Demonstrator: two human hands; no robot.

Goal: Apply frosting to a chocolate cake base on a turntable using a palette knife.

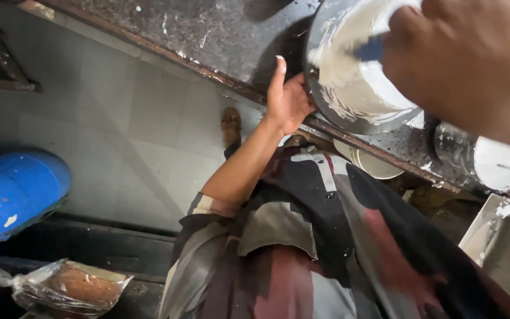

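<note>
- The view looks steeply down past the person's own chest and patterned dark clothing [320, 236] to a grey tiled floor [125, 118].
- A round metal bowl [355, 88], its inside smeared with thick white batter, rests tilted at the edge of a dark stone counter [219, 29] speckled with white splashes.
- The left hand [287, 97] presses against the bowl's outer rim, fingers together and pointing up, palm flat on the metal, bracing it rather than wrapping round it.
- The right hand [461, 59], large and blurred near the camera, is closed around a blue-handled tool [370, 48] whose end sits in the white batter inside the bowl.
- The two hands are apart, one on each side of the bowl.
- Just right of the bowl a second metal vessel [491, 156] holds more white batter.
- Below the counter edge a pale round dish [373, 162] shows partly.
- A blue plastic drum [13, 192] lies at the left.
- A clear plastic bag holding something brown [66, 289] sits at the bottom left.
</note>
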